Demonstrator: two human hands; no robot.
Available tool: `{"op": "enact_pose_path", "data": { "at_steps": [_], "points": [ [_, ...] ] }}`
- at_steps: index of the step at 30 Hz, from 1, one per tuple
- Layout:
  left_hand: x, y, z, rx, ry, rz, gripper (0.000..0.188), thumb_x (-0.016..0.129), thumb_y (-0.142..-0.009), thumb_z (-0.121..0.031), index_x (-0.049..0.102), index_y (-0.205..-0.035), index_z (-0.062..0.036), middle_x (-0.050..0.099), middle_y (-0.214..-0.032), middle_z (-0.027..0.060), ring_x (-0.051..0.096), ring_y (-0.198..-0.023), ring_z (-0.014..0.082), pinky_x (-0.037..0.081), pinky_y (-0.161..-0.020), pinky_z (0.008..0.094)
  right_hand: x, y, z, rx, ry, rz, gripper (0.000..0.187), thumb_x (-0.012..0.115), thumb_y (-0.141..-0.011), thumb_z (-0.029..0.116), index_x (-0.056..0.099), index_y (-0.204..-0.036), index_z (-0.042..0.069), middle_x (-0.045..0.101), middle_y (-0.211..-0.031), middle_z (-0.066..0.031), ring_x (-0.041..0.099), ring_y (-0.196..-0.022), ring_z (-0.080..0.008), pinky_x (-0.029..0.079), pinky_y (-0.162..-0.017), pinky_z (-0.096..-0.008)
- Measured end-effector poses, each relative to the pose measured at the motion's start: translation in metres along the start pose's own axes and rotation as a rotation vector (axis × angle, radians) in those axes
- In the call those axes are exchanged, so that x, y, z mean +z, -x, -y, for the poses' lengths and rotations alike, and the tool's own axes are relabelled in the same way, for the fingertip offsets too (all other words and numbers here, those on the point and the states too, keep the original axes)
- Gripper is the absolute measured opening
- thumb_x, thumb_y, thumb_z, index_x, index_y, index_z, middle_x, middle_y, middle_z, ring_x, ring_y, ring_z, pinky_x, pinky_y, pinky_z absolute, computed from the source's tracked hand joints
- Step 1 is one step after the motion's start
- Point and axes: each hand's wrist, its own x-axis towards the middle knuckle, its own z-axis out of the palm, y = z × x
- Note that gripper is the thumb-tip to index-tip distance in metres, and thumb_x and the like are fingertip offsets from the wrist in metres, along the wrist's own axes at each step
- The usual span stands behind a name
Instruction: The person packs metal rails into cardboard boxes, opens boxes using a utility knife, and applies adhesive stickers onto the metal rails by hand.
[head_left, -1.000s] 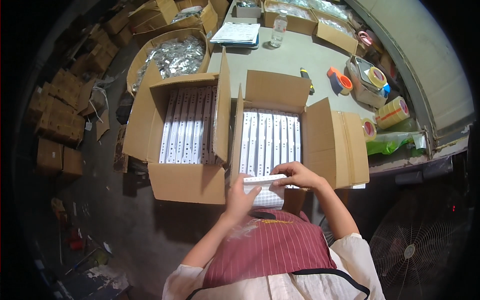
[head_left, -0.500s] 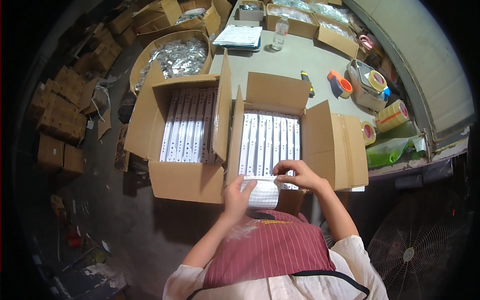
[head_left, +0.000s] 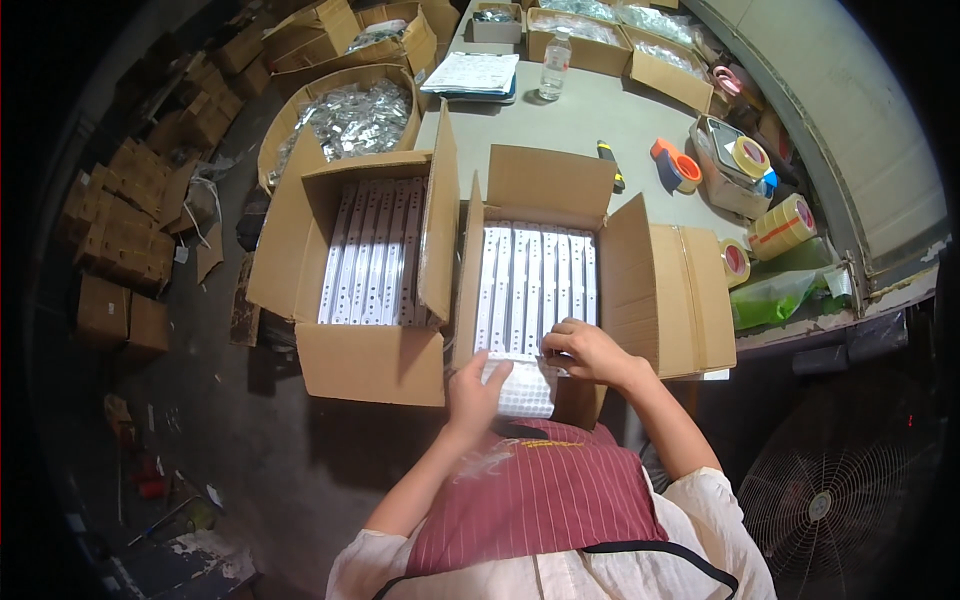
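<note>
My left hand (head_left: 473, 396) grips the left edge of a sheet of small round stickers (head_left: 525, 392), thumb on top. The white sheet hangs over the near side of the right cardboard box (head_left: 625, 270). At its upper right corner my right hand (head_left: 585, 352) is closed in a pinch; its bent fingers partly cover that corner. Beneath and beyond my hands, several long white strips with dark holes (head_left: 525, 285) stand side by side in the box. The left cardboard box (head_left: 280, 240) holds similar strips (head_left: 372, 250). Both boxes have their flaps up or folded out.
Behind the boxes, a water bottle (head_left: 554, 68), papers (head_left: 470, 74), a black-and-yellow cutter (head_left: 610, 165) and an orange tape dispenser (head_left: 675, 166) rest on the table. Tape rolls (head_left: 782, 228) lie at the right. A bin of small clear packets (head_left: 365, 125) stands back left; a floor fan (head_left: 820, 505) stands lower right.
My right hand has shifted slightly down and left at the sheet's corner, its fingers curling more. My left hand keeps its hold. The view has moved a little.
</note>
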Motion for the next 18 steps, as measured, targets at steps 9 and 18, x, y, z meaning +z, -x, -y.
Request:
{"op": "enact_pose_path", "data": {
  "at_steps": [9, 18],
  "points": [
    [0.001, -0.005, 0.025, -0.005, 0.011, 0.006, 0.027, 0.068, -0.093, -0.019, 0.065, -0.103, 0.0058, 0.072, -0.089, 0.0216, 0.072, -0.083, 0.0297, 0.053, -0.073, 0.0371, -0.015, 0.015, -0.064, 0.506, -0.263, -0.294, 0.017, 0.070, -0.084, 0.019, 0.067, -0.092, 0.004, 0.069, -0.084, -0.0129, 0.066, -0.078, -0.0289, 0.052, -0.071, -0.0396],
    [0.004, -0.008, 0.026, 0.001, 0.076, 0.037, 0.026, 0.068, -0.093, -0.019, 0.064, -0.100, 0.0057, 0.072, -0.087, 0.0186, 0.072, -0.080, 0.0246, 0.054, -0.071, 0.0349, 0.008, -0.036, -0.093, 0.414, 0.116, 0.077, 0.025, 0.066, -0.082, 0.029, 0.072, -0.094, 0.008, 0.072, -0.093, -0.0158, 0.068, -0.089, -0.0340, 0.053, -0.080, -0.0431]
  ]
}}
